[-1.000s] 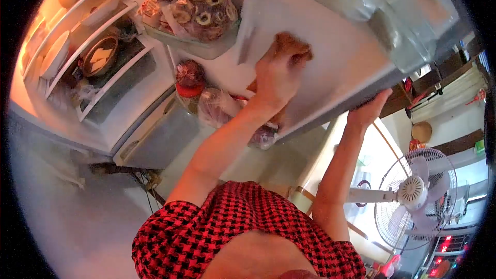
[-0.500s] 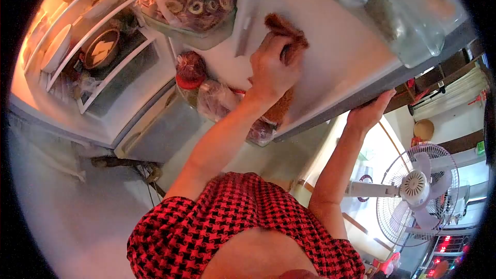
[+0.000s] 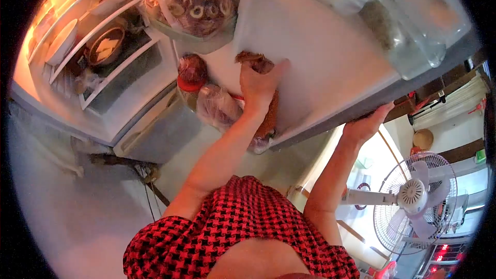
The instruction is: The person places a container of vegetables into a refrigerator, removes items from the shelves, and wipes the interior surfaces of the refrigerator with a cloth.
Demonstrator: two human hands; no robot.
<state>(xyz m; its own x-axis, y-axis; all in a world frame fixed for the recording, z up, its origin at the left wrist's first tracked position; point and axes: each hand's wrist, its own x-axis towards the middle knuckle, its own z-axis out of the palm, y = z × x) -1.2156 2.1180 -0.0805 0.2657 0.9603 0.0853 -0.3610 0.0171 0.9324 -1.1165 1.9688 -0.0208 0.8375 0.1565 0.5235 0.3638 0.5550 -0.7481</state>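
My left hand is closed around a brown cloth, its thumb stretched out to the right. Part of the cloth bunches above the fingers and the rest hangs below, against the white inner side of an open fridge door. My right hand lies against the door's outer edge, fingers stretched out. Left of my left hand are a red-lidded jar and a plastic-wrapped bundle. Above them, a door bin holds bags with ring-shaped pieces.
Fridge shelves at the left carry a white dish and a bowl. A clear door bin with bagged items is at the upper right. A white fan stands right of my right arm.
My left hand and the cloth have moved left and slightly down across the door's inner side. My right hand has stayed at the door edge.
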